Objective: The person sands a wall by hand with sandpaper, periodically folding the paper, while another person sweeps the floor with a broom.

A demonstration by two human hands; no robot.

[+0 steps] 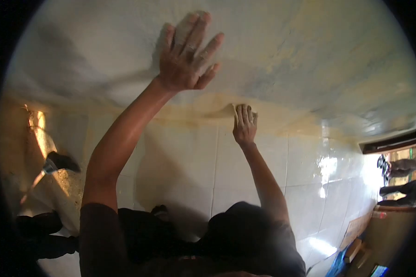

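Observation:
My left hand lies flat against the painted wall, its fingers spread and dusted with pale powder. Lower down and to the right, my right hand presses a thin tan sheet to the wall's yellowish bottom strip, just above the floor tiles. The sheet's edges stick out on both sides of the closed fingers, and most of it is hidden under them. Patches of grey, white and yellow mark the wall surface.
Glossy pale floor tiles run along the wall beneath me. At the left is a pale-handled thing with a dark head. People's dark-clothed legs show in the doorway at right. Cardboard and a blue plastic sheet lie at lower right.

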